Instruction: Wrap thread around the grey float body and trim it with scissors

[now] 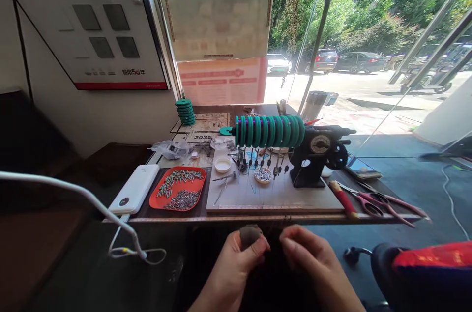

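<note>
Grey finger cover (250,235): left hand (239,256) pinched, right hand (312,256) likewise.

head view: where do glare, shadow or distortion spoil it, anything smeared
Head view: the sunlit pavement outside is washed out; head view: below the left hand and right hand it sinks to near-black, hiding detail; head view: print on the pale hanging sheet is smeared; head view: the wall board leans, likely wide-angle stretch.
</note>
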Tool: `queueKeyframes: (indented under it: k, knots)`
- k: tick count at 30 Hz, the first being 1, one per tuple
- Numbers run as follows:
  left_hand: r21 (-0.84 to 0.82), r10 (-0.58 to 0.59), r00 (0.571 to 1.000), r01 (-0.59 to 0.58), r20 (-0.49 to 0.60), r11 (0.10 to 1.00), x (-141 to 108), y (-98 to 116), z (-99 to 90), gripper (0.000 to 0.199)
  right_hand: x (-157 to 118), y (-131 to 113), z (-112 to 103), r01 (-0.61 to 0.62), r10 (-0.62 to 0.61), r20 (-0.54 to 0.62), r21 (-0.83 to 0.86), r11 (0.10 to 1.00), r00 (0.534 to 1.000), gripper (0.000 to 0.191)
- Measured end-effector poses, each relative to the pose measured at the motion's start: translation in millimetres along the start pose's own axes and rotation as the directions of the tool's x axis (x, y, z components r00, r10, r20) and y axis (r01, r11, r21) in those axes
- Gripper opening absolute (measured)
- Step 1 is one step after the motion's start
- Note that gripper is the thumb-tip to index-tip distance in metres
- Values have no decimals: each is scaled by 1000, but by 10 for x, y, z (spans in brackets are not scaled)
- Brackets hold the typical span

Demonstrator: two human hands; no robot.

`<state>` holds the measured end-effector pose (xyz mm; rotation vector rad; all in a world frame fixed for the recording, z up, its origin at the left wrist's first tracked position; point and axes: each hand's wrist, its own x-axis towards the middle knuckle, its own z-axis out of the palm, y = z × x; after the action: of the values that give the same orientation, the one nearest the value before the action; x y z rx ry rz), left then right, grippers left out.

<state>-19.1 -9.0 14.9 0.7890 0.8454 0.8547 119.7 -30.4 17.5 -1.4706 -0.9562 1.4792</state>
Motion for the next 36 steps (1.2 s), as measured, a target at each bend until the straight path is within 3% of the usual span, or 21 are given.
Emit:
queueKeyframes:
  k: [3,5,8,10,11,12,14,15,17,19,23,26,28,32,36]
  knots:
    - [-85,6,1000,-7,-8,996,-12,-17,19,24,1,180,137,85,-71,58,-293,952,996,39]
    - [-62,22,1000,-23,-15,998,-19,-7,22,23,32,278,177,229,-237,27,-381,896,971,32]
    - [51,34,999,-32,-41,998,-16,34,18,21,84,325,97,444,-531,-57,-478,758,845,28]
    - [146,58,998,-57,-6,988,0,63,5,24,102,281,-2,469,-610,-91,-554,688,787,25]
    - [194,82,996,-85,25,977,13,75,-6,25,108,239,-47,445,-592,-94,-568,692,800,25]
    - [242,110,993,-118,49,963,28,84,-20,26,113,186,-83,401,-530,-83,-559,726,844,23]
    - [348,162,986,-165,37,923,59,100,-50,24,134,59,-118,259,-307,-28,-468,845,951,20]
    - [408,191,982,-180,16,895,73,109,-63,23,153,-7,-119,174,-189,1,-395,902,982,25]
    - [530,246,969,-205,-6,823,91,135,-71,21,210,-126,-96,36,-24,53,-238,971,998,40]
    - [618,285,958,-236,20,750,99,167,-55,20,276,-203,-54,-23,33,78,-119,993,996,49]
    - [670,310,949,-270,63,692,106,200,-9,22,329,-183,25,-8,10,43,-51,999,999,51]
    - [631,292,955,-260,55,731,125,181,-9,19,269,-93,67,92,-94,-49,-51,994,994,48]
    - [573,271,961,-249,48,781,144,163,-20,19,212,-94,83,121,-116,-110,38,992,987,45]
    - [523,255,966,-241,46,818,181,130,-60,21,120,-403,-4,97,-53,-109,446,890,993,42]
    - [553,252,967,-221,20,803,174,91,-120,21,106,-830,-312,232,-148,-189,581,780,971,42]
